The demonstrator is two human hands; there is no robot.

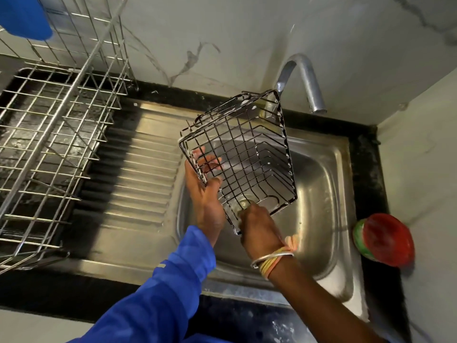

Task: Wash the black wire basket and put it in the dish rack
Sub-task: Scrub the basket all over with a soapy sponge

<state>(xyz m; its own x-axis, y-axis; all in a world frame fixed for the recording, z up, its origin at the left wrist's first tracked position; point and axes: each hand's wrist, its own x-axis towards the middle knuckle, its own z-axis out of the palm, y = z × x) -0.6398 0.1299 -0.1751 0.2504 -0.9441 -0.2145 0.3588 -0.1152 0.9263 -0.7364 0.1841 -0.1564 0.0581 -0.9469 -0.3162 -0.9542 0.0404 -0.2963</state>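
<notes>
The black wire basket (247, 154) hangs tilted over the steel sink bowl (321, 194), with white suds along its wires. My left hand (205, 191) grips its left side, fingers curled behind the mesh and thumb on the front. My right hand (257, 229) is at the basket's lower edge, fingers curled round something pale that is mostly hidden; I cannot tell what it is. The silver dish rack (49, 134) stands on the left, over the dark counter beside the ribbed draining board.
A curved steel tap (304, 80) reaches over the sink from the back wall; no water shows at its spout. A round red-lidded tub (385, 240) sits at the sink's right edge. A blue item (24, 16) rests in the rack's upper tier.
</notes>
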